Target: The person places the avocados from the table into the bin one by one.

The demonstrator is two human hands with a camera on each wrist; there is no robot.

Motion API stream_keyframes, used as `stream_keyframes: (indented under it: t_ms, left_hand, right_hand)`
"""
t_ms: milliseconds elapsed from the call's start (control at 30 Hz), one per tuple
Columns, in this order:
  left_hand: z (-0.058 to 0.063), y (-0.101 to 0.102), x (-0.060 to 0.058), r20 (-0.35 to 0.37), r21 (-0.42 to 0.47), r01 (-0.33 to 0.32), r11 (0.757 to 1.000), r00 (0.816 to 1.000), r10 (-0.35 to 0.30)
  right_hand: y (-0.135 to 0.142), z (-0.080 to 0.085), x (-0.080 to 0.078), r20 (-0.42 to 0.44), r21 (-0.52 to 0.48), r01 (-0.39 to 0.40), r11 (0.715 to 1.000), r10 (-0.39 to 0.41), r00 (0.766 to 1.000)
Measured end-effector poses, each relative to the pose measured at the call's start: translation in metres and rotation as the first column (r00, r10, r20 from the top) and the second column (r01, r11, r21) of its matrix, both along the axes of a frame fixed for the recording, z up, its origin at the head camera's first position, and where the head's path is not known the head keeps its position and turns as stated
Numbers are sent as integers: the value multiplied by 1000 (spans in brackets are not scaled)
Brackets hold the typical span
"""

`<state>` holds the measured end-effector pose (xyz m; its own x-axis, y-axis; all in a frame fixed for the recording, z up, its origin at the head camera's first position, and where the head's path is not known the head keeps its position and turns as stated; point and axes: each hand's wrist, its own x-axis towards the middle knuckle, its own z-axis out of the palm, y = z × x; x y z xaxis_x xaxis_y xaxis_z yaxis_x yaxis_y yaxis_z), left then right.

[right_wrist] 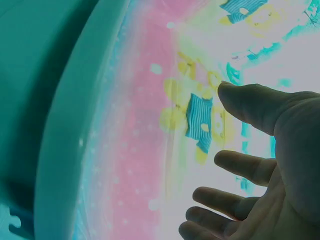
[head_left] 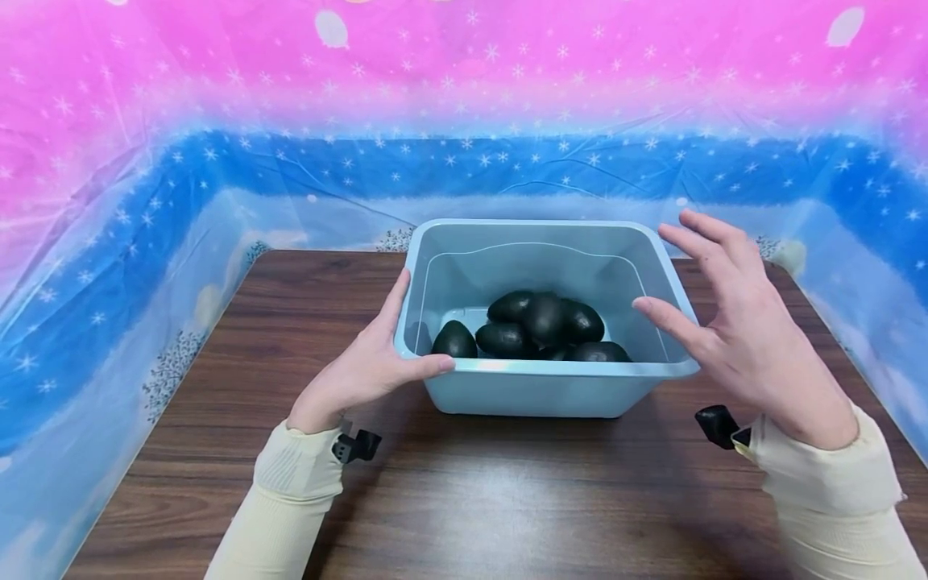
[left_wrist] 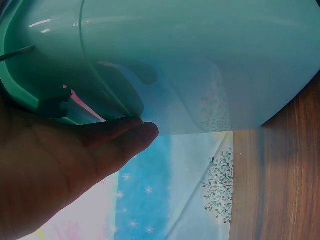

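Note:
A pale blue plastic bin [head_left: 522, 391] stands on the wooden table, with several dark avocados [head_left: 505, 340] lying in it. My left hand [head_left: 362, 366] rests at the bin's near left corner. Its thumb lies along the front rim and its straight fingers run up the outside of the left wall. In the left wrist view, the fingertips [left_wrist: 147, 131] meet the translucent wall. Beside the right rim, my right hand [head_left: 754, 322] is raised with fingers spread and holds nothing. The right wrist view has this hand [right_wrist: 250, 185] apart from the bin's rim [right_wrist: 65, 120].
The brown wood-grain table [head_left: 464, 499] extends around the bin. A pink and blue snowflake-patterned cloth [head_left: 449, 161] hangs behind and along both sides. Small black devices sit at the left cuff [head_left: 357, 445] and the right cuff [head_left: 718, 427].

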<state>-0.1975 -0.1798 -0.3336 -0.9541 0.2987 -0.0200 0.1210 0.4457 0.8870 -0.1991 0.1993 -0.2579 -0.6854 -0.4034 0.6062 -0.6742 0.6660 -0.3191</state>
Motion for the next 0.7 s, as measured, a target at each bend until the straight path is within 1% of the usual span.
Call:
stream_keyframes:
  t_ms: [200,367,500,700]
  left_hand:
    - [-1,2,-1,9,13,8,1000,1000,-9]
    - [-2,4,-1,15,25,13,1000,1000,-14]
    - [-3,2,-2,13,18,17,1000,1000,-17]
    - [-5,0,-2,23,-7,-7,1000,1000,7]
  right_hand:
    - [9,0,2,3,-26,29,999,-29,1000]
    - [19,-1,4,1,-37,81,996,-81,997]
    - [26,-5,4,0,-61,121,991,-121,993]
    - [37,-12,-3,77,-91,181,979,-174,982]
